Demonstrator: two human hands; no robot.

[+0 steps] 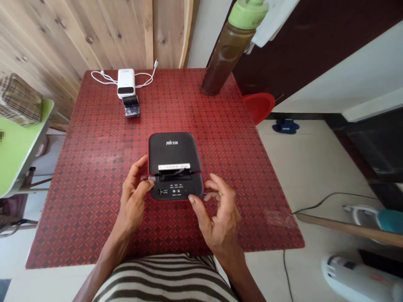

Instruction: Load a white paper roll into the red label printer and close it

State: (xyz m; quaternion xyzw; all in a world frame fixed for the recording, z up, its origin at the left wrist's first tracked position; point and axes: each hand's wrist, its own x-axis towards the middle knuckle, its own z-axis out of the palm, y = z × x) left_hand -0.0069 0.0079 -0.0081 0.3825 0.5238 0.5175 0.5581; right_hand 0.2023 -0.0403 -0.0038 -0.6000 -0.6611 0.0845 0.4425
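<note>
While both hands are kept around it, a black device with red edges is at the middle of the counter, nearer to the person; whether it rests flat or is a little lifted, I cannot tell. White letters are on its upper part, and below them a white strip lies beside a dark slot. The front panel carries small white icons, too small to read.

At the left side, the left hand has its grip closed on the device, with the thumb on the front panel's corner and the fingers along the side. The grip of the right hand is loosely bent: its thumb tip touches the front right corner, and the fingers are curled beside the right side. Whether they hold it firmly, I cannot tell.

Farther on the counter, a white device lies with a white cable around it, and a small black piece is at its near end. Toward the far right corner stands a tall brown bottle with a green cap.
</note>
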